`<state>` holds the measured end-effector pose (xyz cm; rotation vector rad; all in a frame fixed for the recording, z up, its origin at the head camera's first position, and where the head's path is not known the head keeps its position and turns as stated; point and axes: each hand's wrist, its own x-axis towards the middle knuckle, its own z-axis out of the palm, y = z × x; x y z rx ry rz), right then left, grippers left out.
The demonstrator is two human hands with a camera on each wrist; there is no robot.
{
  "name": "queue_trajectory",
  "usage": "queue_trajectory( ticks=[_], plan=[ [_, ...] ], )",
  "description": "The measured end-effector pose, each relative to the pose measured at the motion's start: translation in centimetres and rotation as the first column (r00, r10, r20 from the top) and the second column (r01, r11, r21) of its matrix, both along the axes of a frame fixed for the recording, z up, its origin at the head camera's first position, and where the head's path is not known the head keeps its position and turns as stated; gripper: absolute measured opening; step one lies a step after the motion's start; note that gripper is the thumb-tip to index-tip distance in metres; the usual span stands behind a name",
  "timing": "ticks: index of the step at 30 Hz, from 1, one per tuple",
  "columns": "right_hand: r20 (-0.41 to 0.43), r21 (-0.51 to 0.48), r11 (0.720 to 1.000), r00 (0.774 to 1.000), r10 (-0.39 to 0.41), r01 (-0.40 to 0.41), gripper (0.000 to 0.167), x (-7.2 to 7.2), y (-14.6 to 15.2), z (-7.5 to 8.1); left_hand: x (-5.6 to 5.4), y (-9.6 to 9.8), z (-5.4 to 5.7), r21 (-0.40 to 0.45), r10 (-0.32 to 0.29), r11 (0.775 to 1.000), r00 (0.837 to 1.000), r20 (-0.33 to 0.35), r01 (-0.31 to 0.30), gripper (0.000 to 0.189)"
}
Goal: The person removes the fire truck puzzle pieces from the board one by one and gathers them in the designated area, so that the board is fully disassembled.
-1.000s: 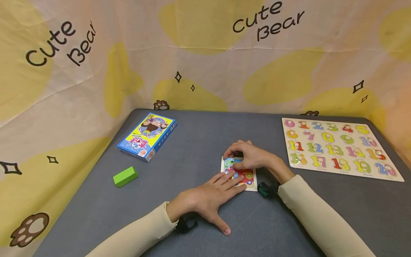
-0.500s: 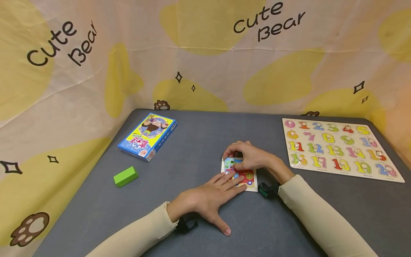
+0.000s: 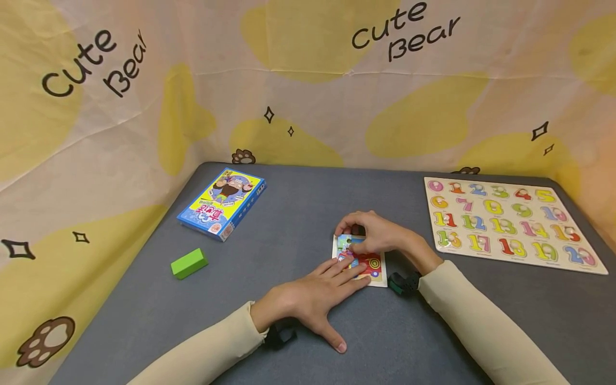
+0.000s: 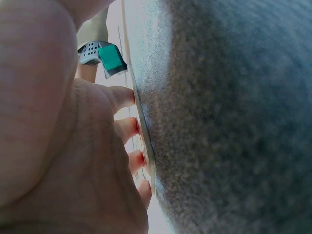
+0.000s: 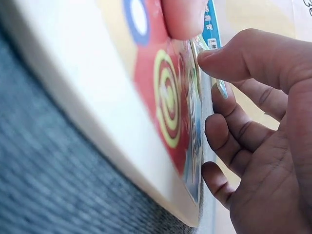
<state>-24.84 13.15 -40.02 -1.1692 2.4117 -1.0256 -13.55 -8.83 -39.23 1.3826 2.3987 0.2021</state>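
Note:
A small jigsaw puzzle board point(image 3: 382, 280) with a pale border and a red vehicle picture lies flat on the table. My left hand point(image 3: 313, 299) rests on its near side, fingers straight and spread, thumb out on the table. Over the far left corner of the board, my right hand point(image 3: 377, 232) pinches a thin puzzle piece point(image 5: 223, 89) between thumb and fingertips. That piece looks tilted up from the board in the right wrist view. My left fingers point(image 4: 127, 127) press the board's face in the left wrist view. Part of the picture is hidden under both hands.
A blue and yellow box point(image 3: 221, 203) lies at the back left, with a green block point(image 3: 189, 263) in front of it. A number puzzle board point(image 3: 510, 224) lies at the right. Printed cloth point(image 3: 308, 96) hangs behind the grey table point(image 3: 289, 214).
My right fingers shift very slightly at the far left corner of the puzzle board. The left hand stays pressed in the same place. The head view drifts a little.

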Motion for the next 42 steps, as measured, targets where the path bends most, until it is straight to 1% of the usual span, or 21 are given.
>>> queue_trajectory(
  ticks=[4,10,14,19,25,31,34,42],
  plan=[
    [0.01,-0.031,0.999,1.0,-0.025,0.026,0.034,-0.5,0.6,-0.1,0.0,0.1,0.0,-0.001,0.002,1.0,1.0,0.001,-0.002,0.123],
    [0.036,-0.028,0.992,0.992,-0.124,0.125,0.035,-1.9,1.8,-0.2,-0.1,0.2,0.0,-0.008,0.0,1.0,1.0,0.004,0.0,0.123],
    [0.022,-0.012,0.983,0.983,-0.183,0.184,0.036,-3.0,2.4,-0.5,0.1,0.2,0.0,-0.007,0.002,1.0,1.0,0.003,-0.002,0.123],
    [0.009,-0.008,0.974,0.974,-0.225,0.225,0.038,-4.0,2.9,-0.7,0.2,0.3,-0.1,-0.007,-0.004,1.0,1.0,-0.018,0.003,0.123],
    [-0.018,0.014,0.96,0.96,-0.278,0.278,0.04,-4.5,3.4,-0.8,0.3,0.4,0.0,-0.005,-0.005,1.0,1.0,-0.028,0.004,0.124],
    [0.023,0.03,0.941,0.941,-0.338,0.337,0.035,-4.8,4.0,-0.9,0.3,0.4,0.1,-0.005,0.0,1.0,1.0,-0.026,0.0,0.124],
    [0.025,0.039,0.934,0.935,-0.355,0.354,0.034,-5.0,4.0,-1.0,0.3,0.3,0.2,-0.005,-0.002,1.0,1.0,-0.022,0.001,0.123],
    [-0.023,0.065,0.916,0.918,-0.395,0.396,0.029,-5.3,3.3,-1.2,0.3,0.2,0.1,-0.005,-0.003,1.0,0.999,-0.039,0.003,0.123]
  ],
)
